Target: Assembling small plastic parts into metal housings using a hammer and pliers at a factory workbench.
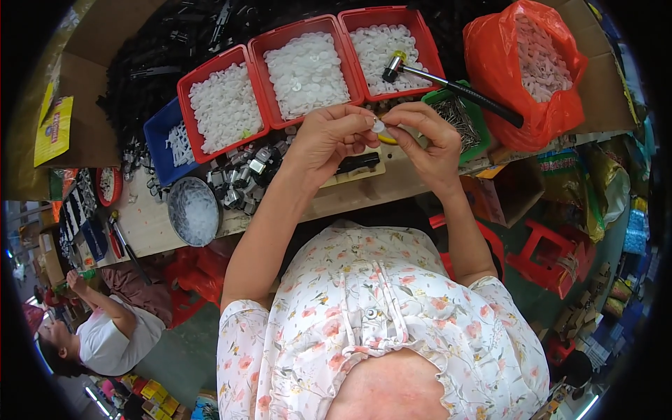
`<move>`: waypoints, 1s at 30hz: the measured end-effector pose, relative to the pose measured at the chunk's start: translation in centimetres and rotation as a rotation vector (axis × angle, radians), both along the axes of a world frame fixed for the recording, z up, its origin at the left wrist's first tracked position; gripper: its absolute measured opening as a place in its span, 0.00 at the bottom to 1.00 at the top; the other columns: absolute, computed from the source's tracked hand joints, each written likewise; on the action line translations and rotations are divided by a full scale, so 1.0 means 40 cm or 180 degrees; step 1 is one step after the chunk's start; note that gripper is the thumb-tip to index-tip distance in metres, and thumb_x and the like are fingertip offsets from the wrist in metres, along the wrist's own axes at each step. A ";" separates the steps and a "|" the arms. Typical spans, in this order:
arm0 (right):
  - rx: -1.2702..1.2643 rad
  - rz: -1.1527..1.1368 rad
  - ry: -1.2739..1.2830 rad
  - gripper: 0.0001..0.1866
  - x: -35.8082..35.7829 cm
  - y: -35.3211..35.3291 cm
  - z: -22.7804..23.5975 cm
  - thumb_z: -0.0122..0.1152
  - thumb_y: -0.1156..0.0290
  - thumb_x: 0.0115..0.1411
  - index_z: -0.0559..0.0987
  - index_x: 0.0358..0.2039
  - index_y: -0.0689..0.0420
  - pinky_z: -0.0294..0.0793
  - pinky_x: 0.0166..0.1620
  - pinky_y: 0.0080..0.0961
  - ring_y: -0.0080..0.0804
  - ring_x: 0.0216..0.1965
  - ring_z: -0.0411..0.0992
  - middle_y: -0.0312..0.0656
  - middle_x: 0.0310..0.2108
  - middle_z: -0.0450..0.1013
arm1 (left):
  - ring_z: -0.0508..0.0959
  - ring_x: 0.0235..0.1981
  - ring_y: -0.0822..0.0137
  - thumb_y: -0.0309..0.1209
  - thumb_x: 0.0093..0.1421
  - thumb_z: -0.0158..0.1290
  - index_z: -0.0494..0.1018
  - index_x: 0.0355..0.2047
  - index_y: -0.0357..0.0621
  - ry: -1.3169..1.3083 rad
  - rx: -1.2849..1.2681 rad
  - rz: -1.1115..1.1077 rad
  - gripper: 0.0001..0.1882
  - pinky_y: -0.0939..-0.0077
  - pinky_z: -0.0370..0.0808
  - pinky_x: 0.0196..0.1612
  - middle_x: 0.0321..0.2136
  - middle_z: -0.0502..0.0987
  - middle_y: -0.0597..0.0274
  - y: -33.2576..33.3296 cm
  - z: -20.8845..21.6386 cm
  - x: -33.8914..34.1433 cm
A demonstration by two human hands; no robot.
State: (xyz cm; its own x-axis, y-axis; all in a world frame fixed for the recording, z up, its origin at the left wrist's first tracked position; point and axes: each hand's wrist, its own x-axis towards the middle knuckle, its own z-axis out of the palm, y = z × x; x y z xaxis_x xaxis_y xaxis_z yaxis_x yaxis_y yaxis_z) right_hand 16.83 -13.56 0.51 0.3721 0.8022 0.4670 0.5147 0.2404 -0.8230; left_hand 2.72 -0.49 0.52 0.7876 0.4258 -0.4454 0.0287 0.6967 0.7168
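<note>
A small white disc [379, 127] is pinched between the fingertips of the left hand [329, 136] and right hand [427, 136], above the workbench [147, 224]. It is judged light, stiff and slippery, best gripped by its rim.

orange plastic bag [521, 66] of white pieces, up right of right hand [427, 143] | yellow printed packet [53, 126] on cardboard, far left of left hand [325, 140] | green-yellow printed bags [591, 185], right of right hand
</note>
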 end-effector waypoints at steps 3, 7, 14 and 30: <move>0.0082 0.0165 0.0067 0.10 -0.004 0.001 -0.008 0.65 0.85 0.53 0.81 0.37 0.64 0.74 0.42 0.22 0.30 0.37 0.76 0.42 0.36 0.77 | 0.82 0.28 0.68 0.25 0.59 0.57 0.77 0.39 0.37 -0.0314 -0.0403 -0.0042 0.08 0.81 0.74 0.31 0.28 0.81 0.59 -0.012 -0.016 -0.010; 0.0050 0.0166 -0.0030 0.09 -0.007 -0.002 -0.008 0.66 0.85 0.53 0.81 0.36 0.63 0.75 0.41 0.23 0.30 0.37 0.76 0.42 0.35 0.77 | 0.82 0.31 0.68 0.25 0.62 0.56 0.76 0.44 0.37 -0.0416 -0.0283 0.0168 0.11 0.80 0.76 0.34 0.32 0.81 0.59 -0.044 -0.011 -0.018; -0.0083 0.0108 -0.0456 0.08 -0.034 -0.005 0.010 0.65 0.85 0.52 0.79 0.33 0.64 0.75 0.36 0.23 0.32 0.34 0.76 0.44 0.34 0.76 | 0.81 0.38 0.74 0.19 0.56 0.62 0.77 0.47 0.34 -0.0581 0.1406 0.0447 0.17 0.82 0.77 0.40 0.40 0.82 0.59 -0.081 -0.037 -0.060; -0.0437 0.0570 -0.1170 0.09 -0.084 0.001 -0.106 0.66 0.77 0.50 0.80 0.34 0.59 0.71 0.44 0.35 0.41 0.42 0.74 0.42 0.40 0.74 | 0.76 0.41 0.55 0.26 0.45 0.66 0.79 0.38 0.41 0.0685 0.6056 0.0724 0.17 0.62 0.74 0.41 0.36 0.77 0.59 -0.127 -0.129 -0.212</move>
State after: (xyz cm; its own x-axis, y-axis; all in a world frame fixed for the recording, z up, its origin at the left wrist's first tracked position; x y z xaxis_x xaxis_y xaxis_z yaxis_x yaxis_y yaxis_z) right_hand 13.46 -13.54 -3.74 0.0501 0.9030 0.4268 0.7396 0.2536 -0.6234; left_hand -5.77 -5.59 -4.62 0.6592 0.4662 0.5900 0.2417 -0.8744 0.4208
